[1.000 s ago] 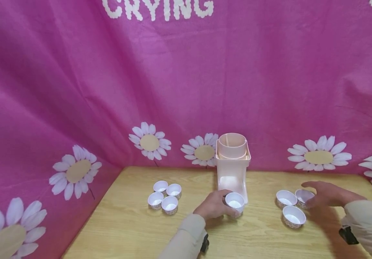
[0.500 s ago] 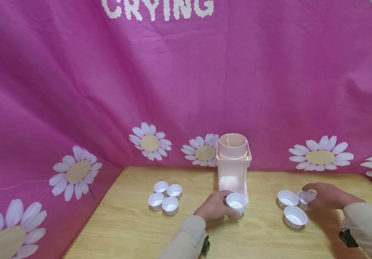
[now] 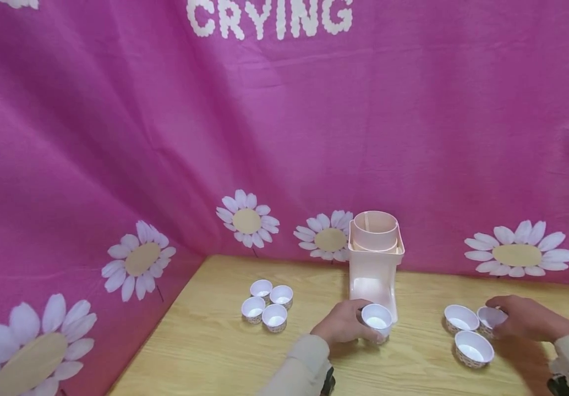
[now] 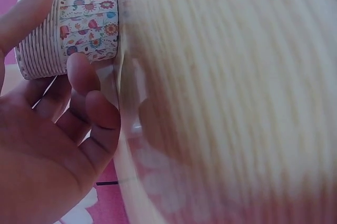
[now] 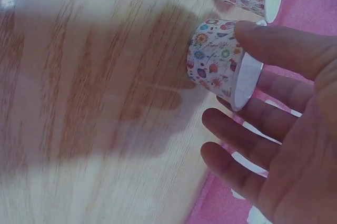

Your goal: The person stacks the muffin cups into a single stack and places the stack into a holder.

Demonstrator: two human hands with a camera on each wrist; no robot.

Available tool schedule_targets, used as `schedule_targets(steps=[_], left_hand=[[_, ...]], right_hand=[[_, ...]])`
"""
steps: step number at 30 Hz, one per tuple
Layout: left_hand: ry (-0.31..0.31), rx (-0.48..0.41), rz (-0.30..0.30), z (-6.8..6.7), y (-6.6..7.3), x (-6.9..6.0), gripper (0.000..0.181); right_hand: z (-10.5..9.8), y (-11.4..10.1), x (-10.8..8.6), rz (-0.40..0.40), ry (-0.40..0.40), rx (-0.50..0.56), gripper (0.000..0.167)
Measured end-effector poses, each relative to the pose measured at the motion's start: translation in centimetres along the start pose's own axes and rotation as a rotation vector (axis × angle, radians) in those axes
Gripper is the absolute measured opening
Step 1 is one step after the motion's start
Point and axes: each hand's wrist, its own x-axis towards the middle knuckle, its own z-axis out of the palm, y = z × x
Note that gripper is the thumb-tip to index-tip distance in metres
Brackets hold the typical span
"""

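My left hand (image 3: 346, 323) grips a stack of nested white paper baking cups (image 3: 377, 318) in front of the pale pink holder (image 3: 372, 264). The left wrist view shows the stack's many rims (image 4: 39, 50) and its colourful flower print, with the thumb on one side and fingers on the other. On the right, my right hand (image 3: 529, 319) pinches a single printed baking cup (image 5: 216, 58) at its rim, thumb on the near side. This cup stands upright on the table, close beside two other cups (image 3: 461, 319) (image 3: 474, 347).
Several baking cups (image 3: 274, 316) stand in a tight cluster on the left of the wooden table (image 3: 200, 341). The pink holder has a round tube (image 3: 376, 225) on top. A magenta cloth (image 3: 284, 137) with daisies hangs behind and to the left.
The head view has turned slightly left, so everything sits further right and lower in it. Both hands keep nearly the same places relative to the cups.
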Motion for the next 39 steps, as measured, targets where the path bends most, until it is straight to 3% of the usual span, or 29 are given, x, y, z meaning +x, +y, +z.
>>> schedule_targets(steps=[6,9,15,23,30,39], left_hand=[[0.005,-0.046,-0.02,0.5,-0.3,-0.1,0.053],[0.004,-0.054,-0.007,0.6,-0.4,-0.3,0.052],[0.027,0.036,0.039,0.6,-0.4,-0.1,0.052],[0.017,0.082,0.024,0.4,-0.3,0.0,0.054],[0.003,0.062,0.028,0.3,-0.2,-0.1,0.053],[-0.032,-0.011,0.019,-0.3,0.6,-0.6,0.053]], right_hand=[[-0.1,0.0,-0.4,-0.032,0.053,-0.043,0.051],[-0.4,0.0,-0.7,-0.005,0.047,-0.035,0.052],[-1.1,0.3,-0.8,-0.015,0.055,-0.033,0.049],[-1.4,0.1,-0.7,-0.039,0.14,-0.052,0.048],[-1.9,-0.6,-0.6,-0.073,0.214,-0.089,0.051],[-2.9,-1.5,-0.5,-0.099,0.248,-0.08,0.051]])
